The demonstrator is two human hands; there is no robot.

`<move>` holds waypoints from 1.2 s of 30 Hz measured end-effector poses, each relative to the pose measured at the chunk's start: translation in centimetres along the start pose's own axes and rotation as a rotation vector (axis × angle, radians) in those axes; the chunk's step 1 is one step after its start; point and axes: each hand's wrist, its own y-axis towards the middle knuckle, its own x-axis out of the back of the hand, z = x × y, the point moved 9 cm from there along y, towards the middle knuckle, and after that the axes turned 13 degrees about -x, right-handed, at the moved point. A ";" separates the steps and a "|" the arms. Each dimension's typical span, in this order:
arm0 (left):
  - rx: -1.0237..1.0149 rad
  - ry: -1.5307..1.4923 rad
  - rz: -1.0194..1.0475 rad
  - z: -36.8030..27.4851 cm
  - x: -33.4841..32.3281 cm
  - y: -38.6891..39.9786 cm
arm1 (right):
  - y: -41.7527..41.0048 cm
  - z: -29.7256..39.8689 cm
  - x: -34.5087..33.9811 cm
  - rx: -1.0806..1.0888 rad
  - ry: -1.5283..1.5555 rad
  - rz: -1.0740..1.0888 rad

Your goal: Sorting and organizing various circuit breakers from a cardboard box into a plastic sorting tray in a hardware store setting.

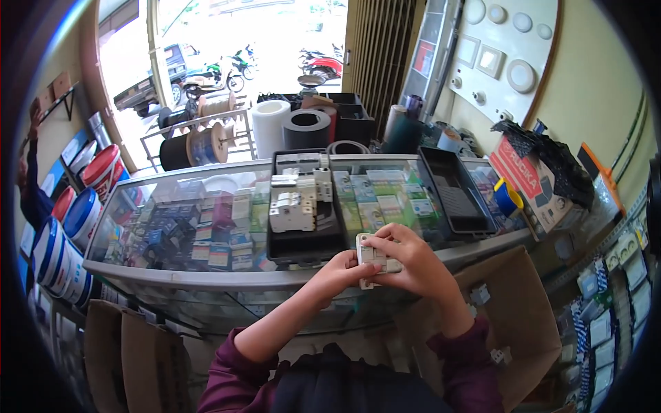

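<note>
Both my hands hold a white circuit breaker (366, 253) upright in front of the glass counter's near edge. My left hand (343, 273) grips its lower left part, and my right hand (413, 258) has its fingers on the upper and right side. Beyond them, on the counter, a black plastic tray (304, 245) holds several white circuit breakers (292, 211) in stacked groups. More small white devices (480, 294) lie in an open cardboard box (516, 320) low on the right, beside my right forearm.
Small product boxes fill the glass display counter (181, 276). A second black tray (457, 193), a yellow-and-blue tape roll (508, 197) and a printed carton (537, 191) stand at its right. Paint buckets (82, 211) and another person's raised arm (33, 129) are at left; cardboard (137, 356) stands lower left.
</note>
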 end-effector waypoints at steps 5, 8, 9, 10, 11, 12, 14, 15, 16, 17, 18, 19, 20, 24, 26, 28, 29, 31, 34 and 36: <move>0.007 -0.099 -0.051 -1.1 4.2 -1.5 | 4.7 -0.4 -2.0 0.011 0.148 0.120; -0.054 0.001 -0.005 -2.5 6.6 -2.3 | 7.4 -1.5 -3.3 -0.046 0.208 0.178; -0.052 0.000 -0.006 -3.2 7.2 -3.0 | 8.2 -1.8 -3.6 -0.072 0.214 0.192; 0.011 0.048 -0.012 -3.9 7.7 -3.6 | 8.9 -2.5 -3.8 -0.105 0.193 0.202; 0.074 0.096 -0.016 -4.3 8.2 -4.2 | 9.4 -3.0 -4.0 -0.112 0.191 0.198; 0.022 0.151 -0.042 -5.2 9.1 -4.7 | 10.0 -3.9 -4.7 -0.172 0.204 0.226; -0.030 0.312 -0.107 -7.3 11.0 -5.3 | 11.1 -5.2 -5.8 -0.243 0.195 0.279; -0.083 0.469 -0.175 -8.6 12.4 -5.6 | 11.5 -5.5 -6.3 -0.247 0.193 0.279; -0.193 0.674 -0.282 -9.8 14.3 -5.5 | 11.9 -5.9 -7.0 -0.262 0.167 0.291; -0.192 0.670 -0.276 -9.9 15.1 -5.1 | 12.3 -6.5 -7.7 -0.279 0.140 0.302; -0.273 0.864 -0.347 -11.4 16.1 -5.1 | 12.5 -7.1 -8.3 -0.285 0.137 0.300; -0.355 1.057 -0.418 -12.7 16.7 -5.1 | 12.8 -7.7 -8.7 -0.310 0.173 0.287; -0.390 1.088 -0.421 -12.6 17.2 -4.7 | 12.9 -8.2 -8.9 -0.335 0.208 0.274; -0.399 1.106 -0.445 -11.0 18.9 -3.4 | 13.6 -7.8 -9.4 -0.352 0.106 0.292; -0.409 1.167 -0.381 -10.3 18.9 -2.6 | 13.7 -7.6 -9.5 -0.361 0.084 0.308; -0.406 1.158 -0.371 -9.9 18.9 -2.2 | 13.6 -8.0 -9.6 -0.365 0.099 0.316; -0.403 1.153 -0.370 -9.8 18.9 -2.1 | 13.5 -8.0 -9.7 -0.361 0.115 0.326; -0.416 1.156 -0.367 -9.6 19.0 -1.9 | 13.4 -8.1 -9.7 -0.372 0.094 0.342; -0.430 1.152 -0.361 -9.5 18.9 -1.9 | 12.8 -8.9 -10.0 -0.368 0.070 0.343; -0.432 1.143 -0.356 -9.2 19.1 -2.0 | 12.3 -8.6 -10.1 -0.356 0.066 0.327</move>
